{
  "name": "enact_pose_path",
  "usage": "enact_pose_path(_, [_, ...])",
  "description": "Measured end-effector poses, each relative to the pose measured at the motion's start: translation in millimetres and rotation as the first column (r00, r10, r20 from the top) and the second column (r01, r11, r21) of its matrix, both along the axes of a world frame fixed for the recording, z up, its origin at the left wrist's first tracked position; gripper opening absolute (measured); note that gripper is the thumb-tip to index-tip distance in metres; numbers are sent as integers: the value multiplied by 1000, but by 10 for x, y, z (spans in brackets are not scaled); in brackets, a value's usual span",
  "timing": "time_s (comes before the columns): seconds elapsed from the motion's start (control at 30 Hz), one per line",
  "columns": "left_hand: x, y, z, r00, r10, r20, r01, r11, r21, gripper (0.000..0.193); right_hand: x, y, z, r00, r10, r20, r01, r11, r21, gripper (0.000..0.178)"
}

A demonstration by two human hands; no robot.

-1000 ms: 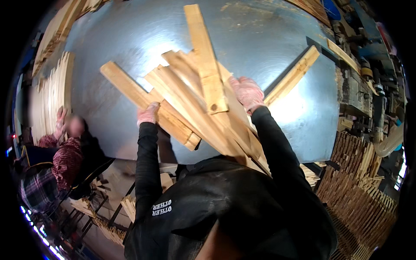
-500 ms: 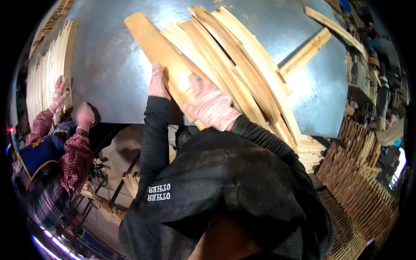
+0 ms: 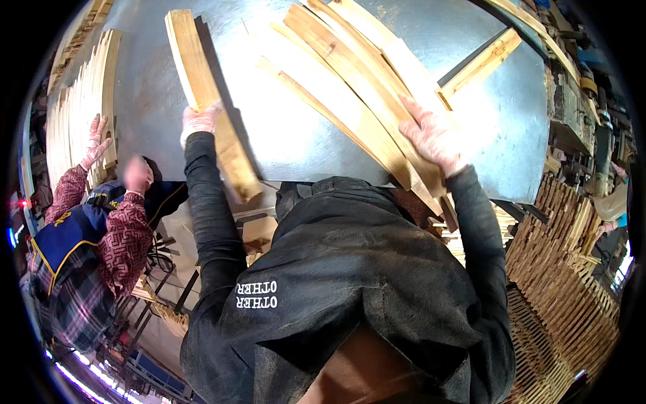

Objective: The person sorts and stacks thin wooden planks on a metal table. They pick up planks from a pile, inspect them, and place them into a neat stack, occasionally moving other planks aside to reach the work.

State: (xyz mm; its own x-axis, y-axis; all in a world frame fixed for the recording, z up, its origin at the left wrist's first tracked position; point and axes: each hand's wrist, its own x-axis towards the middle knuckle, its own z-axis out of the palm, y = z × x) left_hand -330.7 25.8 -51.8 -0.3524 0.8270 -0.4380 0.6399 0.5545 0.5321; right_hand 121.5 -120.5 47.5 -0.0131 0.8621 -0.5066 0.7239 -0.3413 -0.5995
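My left hand point(image 3: 199, 121), in a light glove, grips a long curved wooden slat point(image 3: 208, 101) that lies apart on the grey metal table point(image 3: 282, 128), its near end jutting over the table's front edge. My right hand point(image 3: 434, 138), gloved too, presses down on a fanned bundle of several wooden slats point(image 3: 363, 87) that slants from the far middle toward the near right edge. Both black sleeves reach up from my dark jacket below.
A co-worker in a patterned red sleeve and blue vest stands at the left, one gloved hand point(image 3: 94, 141) on a row of slats point(image 3: 74, 114). Another slat point(image 3: 481, 62) lies at the far right. Stacked slats point(image 3: 565, 269) fill the lower right, machinery the right edge.
My left hand has drawn one slat away from the pile to the left. The bundle has gathered to the right under my right hand, which moved from the middle to the near right.
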Motion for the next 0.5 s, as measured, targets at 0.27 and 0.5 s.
enact_pose_path(0.27, [198,-295,403,589,-95,-802,334,933,135,80,23,123,-448,878,-119,-463,150,988,29,60])
enact_pose_path(0.5, [1867,-873,236,281,56,958,-262,965,21,44,-916,191,-486,946,122,-300,23,899,437,49])
